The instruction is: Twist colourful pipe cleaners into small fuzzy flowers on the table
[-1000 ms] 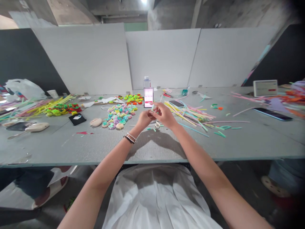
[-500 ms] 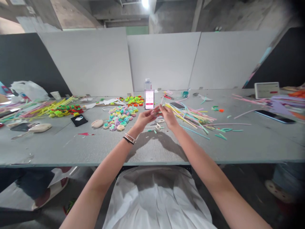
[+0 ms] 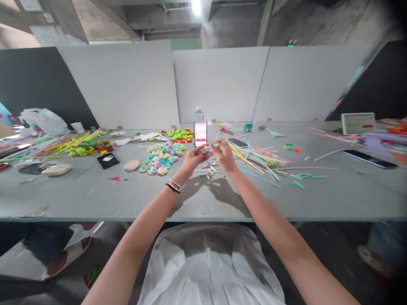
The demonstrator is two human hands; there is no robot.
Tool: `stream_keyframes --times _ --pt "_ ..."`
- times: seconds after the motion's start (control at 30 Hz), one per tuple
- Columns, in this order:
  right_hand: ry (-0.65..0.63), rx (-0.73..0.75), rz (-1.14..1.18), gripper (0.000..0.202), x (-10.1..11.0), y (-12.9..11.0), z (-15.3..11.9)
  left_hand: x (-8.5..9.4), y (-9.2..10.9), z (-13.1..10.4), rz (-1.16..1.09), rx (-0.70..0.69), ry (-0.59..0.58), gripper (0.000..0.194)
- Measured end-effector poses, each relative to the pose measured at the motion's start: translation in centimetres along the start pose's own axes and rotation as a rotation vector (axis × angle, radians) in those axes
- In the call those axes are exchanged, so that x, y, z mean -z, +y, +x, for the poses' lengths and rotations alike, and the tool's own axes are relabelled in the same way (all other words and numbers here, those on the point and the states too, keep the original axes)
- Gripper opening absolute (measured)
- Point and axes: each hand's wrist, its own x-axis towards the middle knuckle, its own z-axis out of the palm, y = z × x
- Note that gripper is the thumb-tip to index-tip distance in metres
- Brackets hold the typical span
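My left hand and my right hand meet above the middle of the table, fingertips close together. Between them is a small pale green and pink pipe cleaner piece, pinched by both hands; its exact shape is too small to make out. Scissors with pale handles lie just below the hands, partly hidden. Beside my left hand is a heap of pastel pipe cleaner rings or flowers. Near my right hand spread loose pastel pipe cleaners, with a phone lying among them.
A lit phone leans upright against a bottle behind the hands. Red, green and yellow pieces lie left. A black phone-like object, a beige case and another phone rest on the table.
Pale green now shows between my fingertips, where it was hardly visible before. My right fingers have curled in closer to the left ones. The view has shifted slightly.
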Motion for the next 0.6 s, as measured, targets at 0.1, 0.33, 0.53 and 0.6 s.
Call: stream_keyframes --times 0.1,0.33,0.53,0.6 --pt "-0.005 0.062 -0.094 0.022 0.3 0.9 0.2 0.0 0.0 0.1 -0.011 0.001 0.045 0.039" --pt "-0.083 0.000 -0.076 0.015 0.3 1.9 0.6 0.2 0.1 0.0 -0.018 0.015 0.038 0.039" --pt "-0.056 -0.053 -0.038 0.010 0.7 1.9 0.8 0.0 0.3 0.0 0.055 0.027 -0.013 0.044" --pt "-0.056 -0.030 -0.032 0.012 0.6 1.8 0.8 0.1 0.3 0.0 0.065 0.023 -0.024 0.044"
